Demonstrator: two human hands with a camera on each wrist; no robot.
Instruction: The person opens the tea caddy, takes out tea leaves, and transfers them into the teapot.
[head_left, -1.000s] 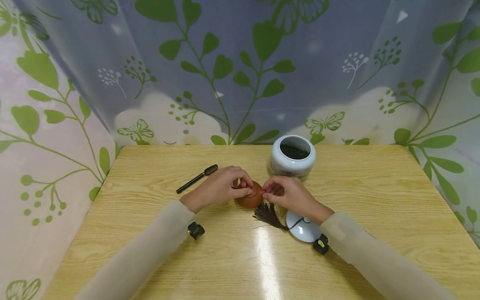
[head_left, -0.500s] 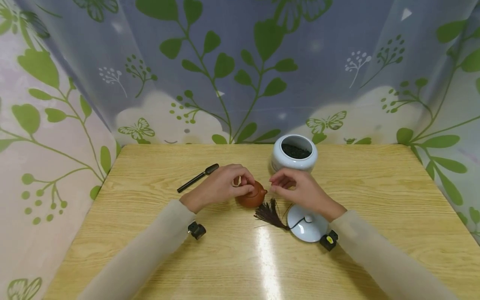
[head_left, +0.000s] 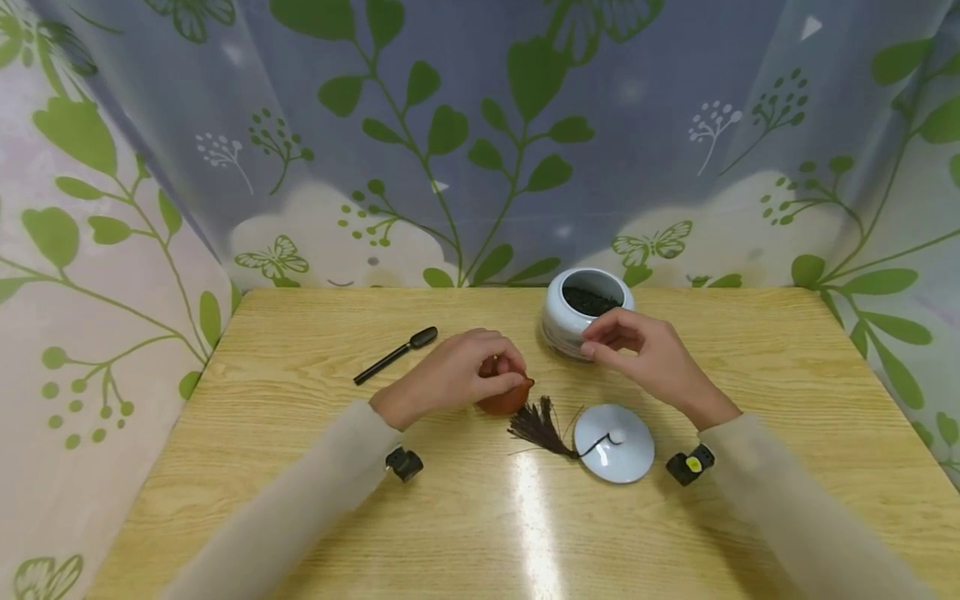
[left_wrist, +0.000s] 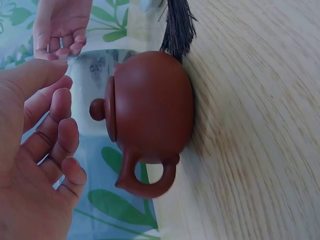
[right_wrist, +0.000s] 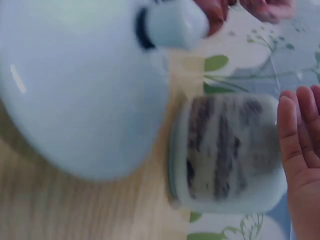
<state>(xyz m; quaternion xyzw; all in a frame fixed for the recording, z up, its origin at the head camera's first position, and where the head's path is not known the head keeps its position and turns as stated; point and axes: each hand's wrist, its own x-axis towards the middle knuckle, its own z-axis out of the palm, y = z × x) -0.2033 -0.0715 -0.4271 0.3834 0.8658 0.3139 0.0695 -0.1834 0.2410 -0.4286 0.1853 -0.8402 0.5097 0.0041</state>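
Observation:
A reddish-brown clay teapot (left_wrist: 155, 107) stands on the table with its knobbed lid on. My left hand (head_left: 461, 375) hovers over it, hiding much of it in the head view. In the left wrist view the fingers (left_wrist: 65, 132) are loosely bent, with a gap between them and the lid knob (left_wrist: 97, 109), and they hold nothing. My right hand (head_left: 648, 358) is in the air in front of the white jar (head_left: 557, 325), overlapping its right side. Its fingers are relaxed and nothing is in them. Dark loose tea leaves (head_left: 591, 301) lie inside the jar.
The jar's white lid (head_left: 626, 462) lies near the right forearm, a dark tassel (head_left: 546, 427) trailing from its knob toward the teapot. A black scoop (head_left: 393, 356) rests left of the left hand. Patterned fabric (head_left: 480, 167) closes off the table's back and sides.
My right hand has left the teapot's spout and moved right, to the jar. The left hand has lifted off the teapot's lid and shifted slightly right.

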